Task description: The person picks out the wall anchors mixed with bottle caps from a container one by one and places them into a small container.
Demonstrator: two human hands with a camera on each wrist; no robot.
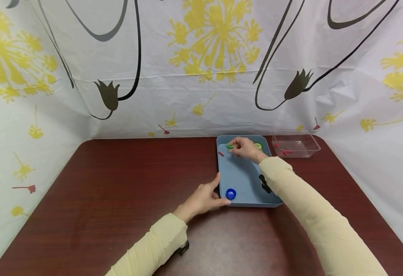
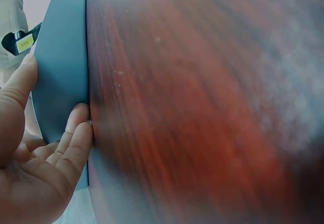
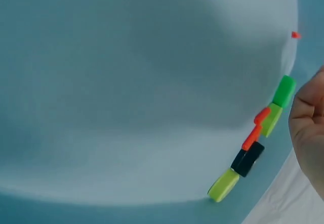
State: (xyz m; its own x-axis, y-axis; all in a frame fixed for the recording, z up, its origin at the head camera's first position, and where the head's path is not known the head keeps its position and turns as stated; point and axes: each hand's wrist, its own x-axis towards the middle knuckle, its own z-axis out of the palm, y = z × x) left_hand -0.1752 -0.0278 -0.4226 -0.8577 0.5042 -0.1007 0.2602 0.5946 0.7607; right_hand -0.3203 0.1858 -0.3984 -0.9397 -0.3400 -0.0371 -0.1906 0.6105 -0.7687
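Note:
My left hand (image 1: pixel 203 197) grips the near left corner of a blue-grey tray (image 1: pixel 241 180); in the left wrist view its thumb and fingers lie against the tray's outer wall (image 2: pixel 61 57). Inside that corner sits a blue bottle cap (image 1: pixel 230 194). Over the far left part of the tray, my right hand (image 1: pixel 245 148) pinches a green bottle cap (image 1: pixel 230 146) at its fingertips. In the right wrist view, lime caps (image 3: pixel 223 185), black caps (image 3: pixel 248 159) and short red sticks (image 3: pixel 251 137) line up along the tray's wall beside the green cap.
A clear plastic box (image 1: pixel 299 147) with several red sticks (image 1: pixel 285 152) stands right of the tray at the back. Another red stick (image 1: pixel 221 154) lies by the tray's left wall. The brown table (image 1: pixel 136 184) meets a white patterned curtain (image 1: pixel 187 111) behind.

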